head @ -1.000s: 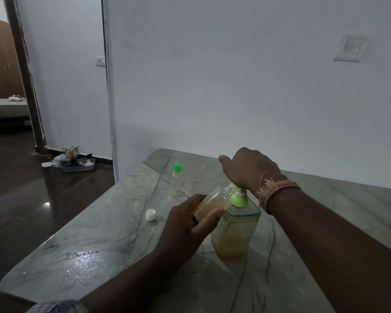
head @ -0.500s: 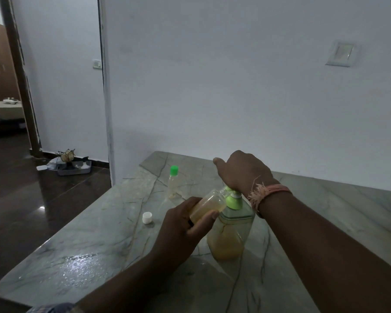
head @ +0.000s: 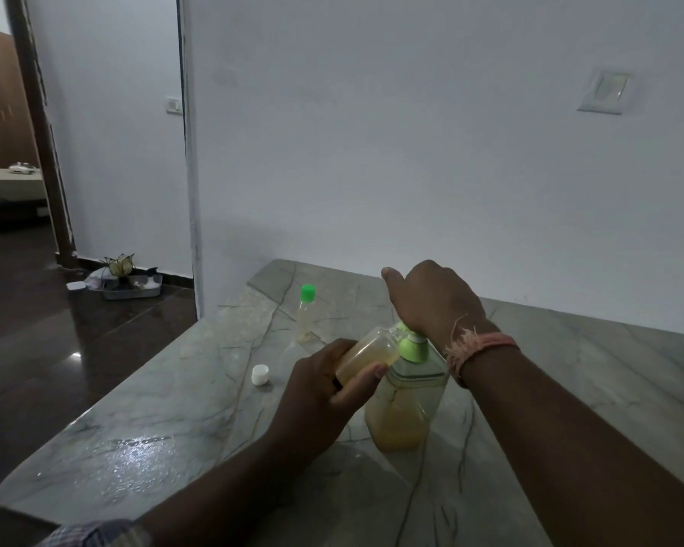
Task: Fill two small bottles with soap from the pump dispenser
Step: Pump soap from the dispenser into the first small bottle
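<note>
Gripping the small bottle [head: 366, 355] with your left hand [head: 320, 392], fingers and thumb curled round its clear plastic body, you are holding it tilted, mouth up against the green nozzle of the dispenser [head: 405, 404]. Your right hand [head: 435, 300] is pressing down on the pump head, fingers curled over it. The dispenser is a squarish clear container, amber soap filling its lower part, standing on the glossy veined stone counter [head: 155, 428]. A second clear bottle [head: 307, 313] with a green cap is standing behind; a white cap [head: 260, 375] is lying left of your hand. Compared with a second ago, both grips are holding unchanged and the soap level looks alike. The pump head is hidden under your right hand, and dim light is blurring the bottle mouth.
</note>
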`<state>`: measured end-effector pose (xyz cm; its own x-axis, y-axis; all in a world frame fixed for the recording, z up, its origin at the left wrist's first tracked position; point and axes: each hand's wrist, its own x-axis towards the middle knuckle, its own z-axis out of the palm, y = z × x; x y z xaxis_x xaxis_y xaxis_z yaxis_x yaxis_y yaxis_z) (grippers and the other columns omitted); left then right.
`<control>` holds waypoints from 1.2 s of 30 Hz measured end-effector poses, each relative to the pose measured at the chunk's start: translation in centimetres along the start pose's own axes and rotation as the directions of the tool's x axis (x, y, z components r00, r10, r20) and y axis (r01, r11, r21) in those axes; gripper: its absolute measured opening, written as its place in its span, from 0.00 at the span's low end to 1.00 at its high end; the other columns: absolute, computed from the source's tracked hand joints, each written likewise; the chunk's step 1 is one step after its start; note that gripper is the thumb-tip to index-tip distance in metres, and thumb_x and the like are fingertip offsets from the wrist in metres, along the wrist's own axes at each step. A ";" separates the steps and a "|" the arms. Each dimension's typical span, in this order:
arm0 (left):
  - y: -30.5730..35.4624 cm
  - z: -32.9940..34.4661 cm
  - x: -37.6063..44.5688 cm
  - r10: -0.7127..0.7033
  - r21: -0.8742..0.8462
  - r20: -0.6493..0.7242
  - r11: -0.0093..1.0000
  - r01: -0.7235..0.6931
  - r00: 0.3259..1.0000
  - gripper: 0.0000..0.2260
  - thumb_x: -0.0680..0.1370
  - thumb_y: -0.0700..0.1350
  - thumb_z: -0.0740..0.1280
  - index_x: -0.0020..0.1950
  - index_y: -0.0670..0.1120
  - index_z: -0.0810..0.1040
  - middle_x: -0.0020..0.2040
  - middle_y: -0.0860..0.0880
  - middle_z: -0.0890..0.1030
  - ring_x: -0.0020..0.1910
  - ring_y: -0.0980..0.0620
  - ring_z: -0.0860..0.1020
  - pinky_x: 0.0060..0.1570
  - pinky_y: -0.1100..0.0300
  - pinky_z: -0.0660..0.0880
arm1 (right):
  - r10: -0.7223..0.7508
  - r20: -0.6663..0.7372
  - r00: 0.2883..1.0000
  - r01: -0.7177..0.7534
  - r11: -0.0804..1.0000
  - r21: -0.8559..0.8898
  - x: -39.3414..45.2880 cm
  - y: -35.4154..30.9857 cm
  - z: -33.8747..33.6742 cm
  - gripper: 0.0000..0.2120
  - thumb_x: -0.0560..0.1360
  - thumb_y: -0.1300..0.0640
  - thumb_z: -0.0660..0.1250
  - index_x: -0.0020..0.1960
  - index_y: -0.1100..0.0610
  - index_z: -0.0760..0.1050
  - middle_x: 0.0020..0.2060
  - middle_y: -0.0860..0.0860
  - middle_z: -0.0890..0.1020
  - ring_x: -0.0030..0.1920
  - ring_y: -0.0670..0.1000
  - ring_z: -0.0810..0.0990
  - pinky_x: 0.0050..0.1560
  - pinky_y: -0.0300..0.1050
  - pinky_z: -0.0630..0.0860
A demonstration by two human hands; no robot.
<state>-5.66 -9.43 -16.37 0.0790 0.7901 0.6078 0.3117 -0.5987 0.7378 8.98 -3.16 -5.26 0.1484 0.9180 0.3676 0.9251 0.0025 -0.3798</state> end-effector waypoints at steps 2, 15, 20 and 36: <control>-0.1 0.0 0.1 0.002 -0.002 -0.002 1.000 -0.002 1.000 0.19 0.73 0.60 0.66 0.56 0.50 0.79 0.40 0.58 0.81 0.38 0.61 0.81 0.31 0.72 0.72 | 0.036 0.023 0.999 -0.037 0.998 0.047 0.1 0.4 0.6 0.20 0.76 0.40 0.58 0.36 0.56 0.72 0.39 0.55 0.80 0.40 0.57 0.78 0.41 0.46 0.72; 0.1 0.0 0.0 -0.018 -0.012 -0.008 1.000 0.018 1.000 0.18 0.73 0.61 0.65 0.56 0.51 0.79 0.39 0.59 0.81 0.38 0.61 0.80 0.30 0.72 0.71 | 0.007 0.027 1.000 -0.008 1.000 0.018 0.3 0.2 0.3 0.20 0.75 0.41 0.59 0.33 0.54 0.67 0.38 0.52 0.77 0.42 0.57 0.78 0.43 0.46 0.72; 0.0 0.0 0.0 -0.032 -0.011 -0.016 0.999 0.031 0.999 0.15 0.73 0.61 0.66 0.54 0.55 0.78 0.40 0.59 0.82 0.38 0.60 0.81 0.30 0.71 0.73 | 0.056 0.086 0.995 -0.058 0.998 0.027 0.5 0.5 0.4 0.16 0.73 0.45 0.62 0.34 0.55 0.69 0.33 0.52 0.75 0.39 0.57 0.77 0.42 0.45 0.73; 0.1 0.0 -0.1 -0.025 -0.012 0.008 1.000 0.026 1.000 0.21 0.73 0.62 0.65 0.58 0.49 0.79 0.43 0.62 0.80 0.41 0.63 0.80 0.32 0.72 0.74 | -0.002 0.048 0.999 0.002 1.000 0.011 0.2 0.4 0.3 0.20 0.76 0.41 0.58 0.33 0.55 0.69 0.35 0.53 0.76 0.39 0.57 0.76 0.41 0.46 0.70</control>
<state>-5.68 -9.54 -16.35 0.0786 0.8061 0.5865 0.3024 -0.5799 0.7565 9.28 -2.89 -5.57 0.1295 0.9361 0.3271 0.9216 0.0081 -0.3882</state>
